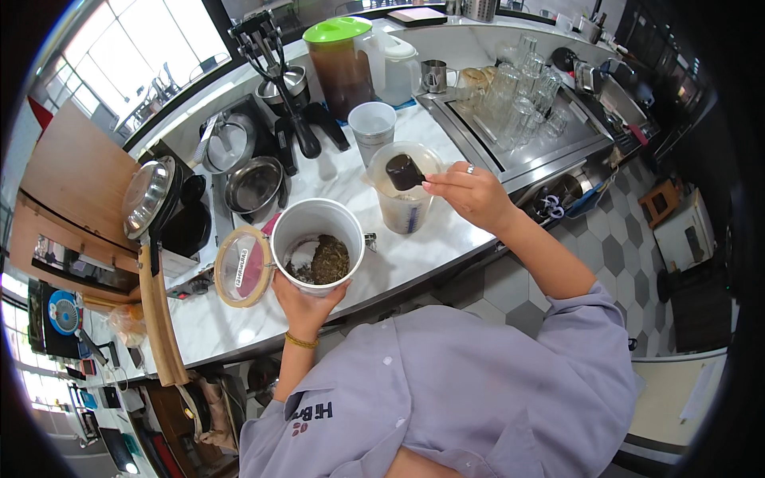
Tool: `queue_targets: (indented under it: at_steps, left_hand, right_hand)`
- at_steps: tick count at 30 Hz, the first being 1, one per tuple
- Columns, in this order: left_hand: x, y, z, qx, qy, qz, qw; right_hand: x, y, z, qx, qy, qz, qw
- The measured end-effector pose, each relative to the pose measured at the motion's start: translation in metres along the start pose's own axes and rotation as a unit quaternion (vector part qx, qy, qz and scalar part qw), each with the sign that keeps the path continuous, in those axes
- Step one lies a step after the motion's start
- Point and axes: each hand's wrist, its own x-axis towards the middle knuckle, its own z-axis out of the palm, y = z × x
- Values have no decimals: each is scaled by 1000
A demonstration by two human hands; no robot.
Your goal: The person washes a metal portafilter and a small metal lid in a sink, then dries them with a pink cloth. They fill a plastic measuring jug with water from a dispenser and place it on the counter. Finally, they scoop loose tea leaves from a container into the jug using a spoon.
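Note:
My left hand grips the near side of a white canister, which leans towards me. Dark dried leaves, perhaps loose tea, cover part of its bottom. The canister's clear hinged lid hangs back to the left and bears a written label. With my right hand I pinch the short handle of a black measuring scoop over the mouth of a translucent measuring jug. The scoop is tilted, and its inside is hidden. A white cup stands just behind the jug.
Behind stand a lever press, a green-lidded pitcher of brown liquid and a smaller pitcher. Glasses sit on a steel drain tray at right. A metal bowl and a wooden-handled pan are at left.

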Motion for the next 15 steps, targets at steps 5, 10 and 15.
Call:
queue_targets:
  at_steps: [5,10,15]
  left_hand:
    - [0,-1,-3,32,-30,24,999]
    - [2,-8,-1,36,-30,34,998]
    - [33,17,-10,75,-9,157,985]
  right_hand:
    - [4,1,-3,46,49,21,998]
    - [46,-43,-28,262,51,38,963]
    - [83,-85,17,52,-33,-232,971]
